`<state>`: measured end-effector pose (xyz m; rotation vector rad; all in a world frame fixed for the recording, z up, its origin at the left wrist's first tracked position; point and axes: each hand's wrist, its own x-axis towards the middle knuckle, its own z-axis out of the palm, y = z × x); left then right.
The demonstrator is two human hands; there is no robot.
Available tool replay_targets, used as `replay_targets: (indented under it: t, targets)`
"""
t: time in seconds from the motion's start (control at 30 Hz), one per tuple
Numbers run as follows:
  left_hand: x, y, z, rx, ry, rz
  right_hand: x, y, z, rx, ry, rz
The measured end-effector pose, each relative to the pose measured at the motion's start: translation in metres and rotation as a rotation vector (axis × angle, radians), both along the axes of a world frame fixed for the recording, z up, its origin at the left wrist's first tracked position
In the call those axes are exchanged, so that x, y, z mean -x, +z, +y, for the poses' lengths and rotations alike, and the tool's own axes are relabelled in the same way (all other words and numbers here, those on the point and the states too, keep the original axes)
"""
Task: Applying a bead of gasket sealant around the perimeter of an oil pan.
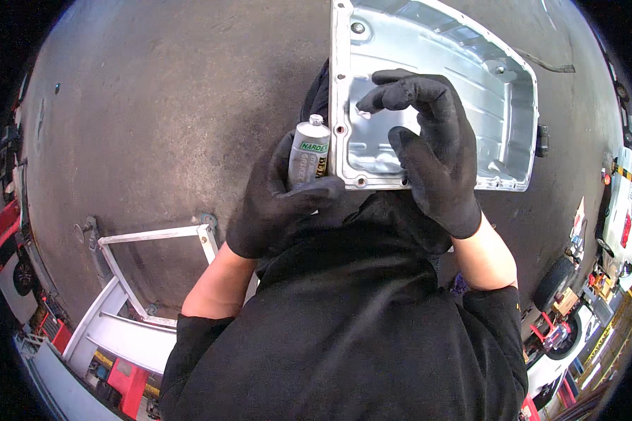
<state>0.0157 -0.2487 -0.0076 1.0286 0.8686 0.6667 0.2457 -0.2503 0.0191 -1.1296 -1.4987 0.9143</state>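
My left hand (281,193), in a black glove, is wrapped round a silvery squeeze tube (307,151) with a green band and a small pale cap or nozzle at its top. The tube stands upright beside the left flange of a large metal pan (372,184), which looks like an oil pan with bolt holes along its rim. Over the pan's inside hovers my right hand (435,144), also gloved in black. Its fingers are bent and the thumb is apart from them. A small whitish spot (362,113) shows at a fingertip; whether it is paste or a glint, I cannot tell.
Dark, stained workshop floor (168,105) surrounds me. To the lower left stands a white metal frame (154,235) on castors. Vehicles, a loose tyre (555,281) and red equipment line the right edge. A thin dark strip (551,67) lies beyond the pan.
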Motion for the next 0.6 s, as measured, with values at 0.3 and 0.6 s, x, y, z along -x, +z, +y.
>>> replay_targets:
  t: [0.3, 0.6]
  targets:
    - [0.006, -0.022, -0.013, 0.433, 0.02, -0.281, 0.002, 0.007, 0.013, -0.25, -0.014, -0.461]
    - [0.003, -0.024, -0.009, 0.328, -0.011, -0.326, 0.014, 0.029, 0.022, -0.258, 0.09, -0.79]
